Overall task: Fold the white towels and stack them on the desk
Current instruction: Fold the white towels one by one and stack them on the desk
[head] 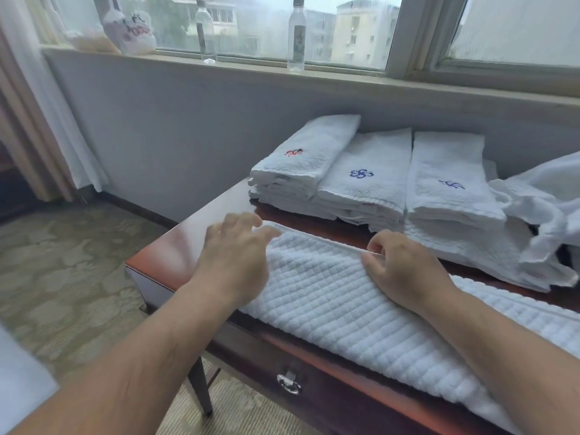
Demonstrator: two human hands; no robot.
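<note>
A long white waffle-textured towel (329, 296) lies folded along the front of the dark red wooden desk (175, 243). My left hand (233, 255) hovers over the towel's left end with its fingers spread and relaxed, holding nothing. My right hand (398, 265) pinches the towel's far hem near the middle. Behind them sit folded white towels: one stack with a red emblem (306, 155), and two with blue emblems (365, 180) (448, 186).
A crumpled pile of unfolded white towels (546, 202) lies at the desk's right. Two water bottles (205, 29) (296, 36) and a plastic bag (131, 32) stand on the windowsill. A drawer handle (288, 384) faces me. Carpet lies to the left.
</note>
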